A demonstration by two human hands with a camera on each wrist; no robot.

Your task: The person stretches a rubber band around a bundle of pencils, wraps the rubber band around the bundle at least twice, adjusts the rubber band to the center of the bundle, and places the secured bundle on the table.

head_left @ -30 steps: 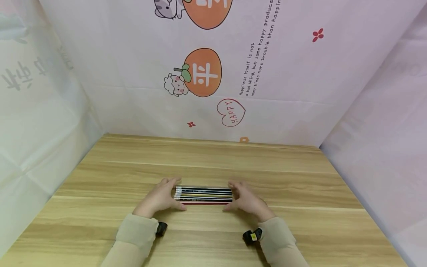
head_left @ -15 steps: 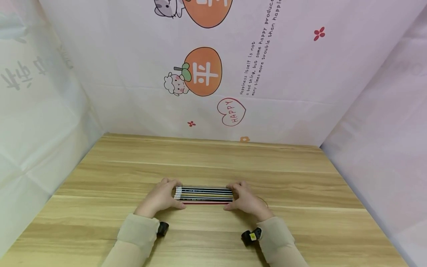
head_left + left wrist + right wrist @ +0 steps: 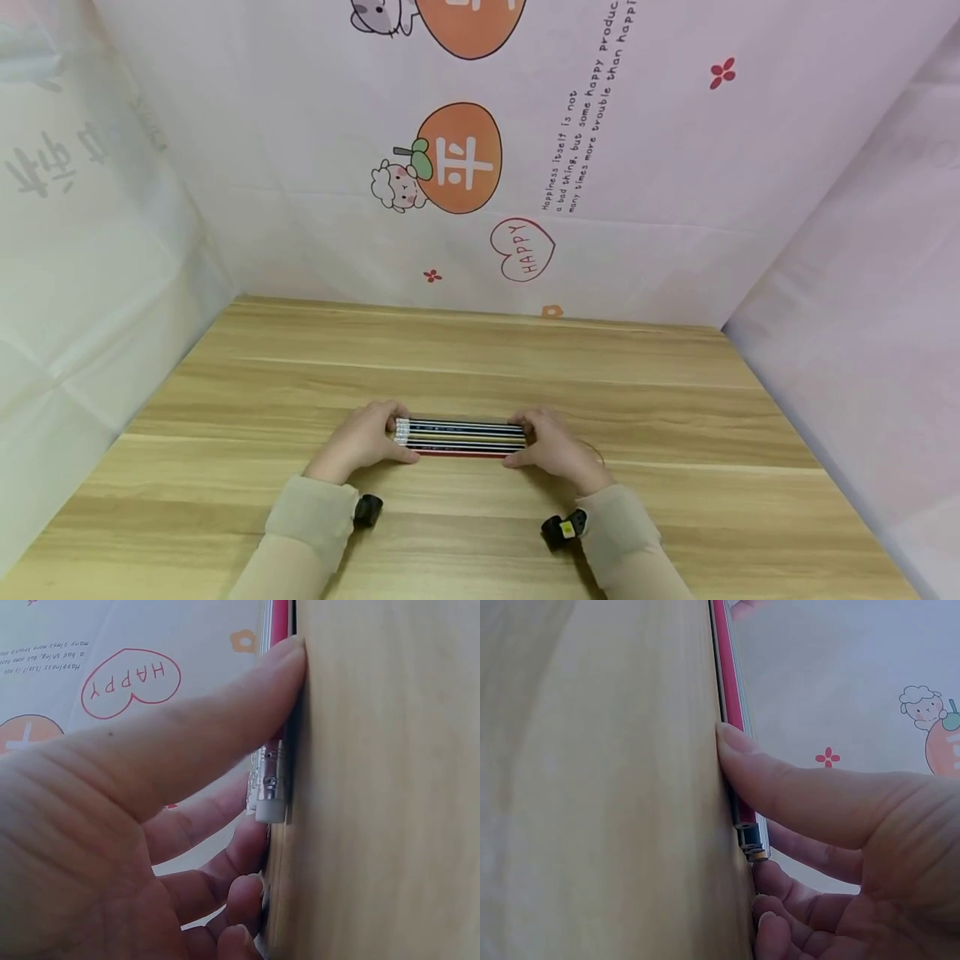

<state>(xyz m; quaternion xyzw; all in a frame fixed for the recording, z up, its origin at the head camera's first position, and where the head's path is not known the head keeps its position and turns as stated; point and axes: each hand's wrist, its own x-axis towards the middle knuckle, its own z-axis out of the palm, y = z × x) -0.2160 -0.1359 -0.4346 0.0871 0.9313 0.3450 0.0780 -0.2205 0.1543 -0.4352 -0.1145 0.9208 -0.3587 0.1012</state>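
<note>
A flat row of several pencils (image 3: 465, 438) lies crosswise on the wooden table, dark and striped, with a red one nearest the person. White erasers in silvery ferrules (image 3: 270, 780) are at the left end. My left hand (image 3: 362, 440) grips that end, its thumb on the red pencil (image 3: 279, 622) and its other fingers bent at the far side and end. At the opposite end, my right hand (image 3: 557, 450) holds the row in the same way, thumb on the near side. In the right wrist view, the blunt pencil ends (image 3: 751, 844) show between thumb and curled fingers.
A thin yellowish loop (image 3: 598, 451) shows beside the right wrist; whether it lies on the table (image 3: 465, 358) or round the wrist, I cannot tell. Printed white cloth (image 3: 315, 167) hangs behind and at both sides. Small black cameras (image 3: 367, 511) sit on the wrists.
The fingers and thumbs of both hands have drawn in slightly around the pencil row. The pencils stay in almost the same place, and the view has shifted a little.
</note>
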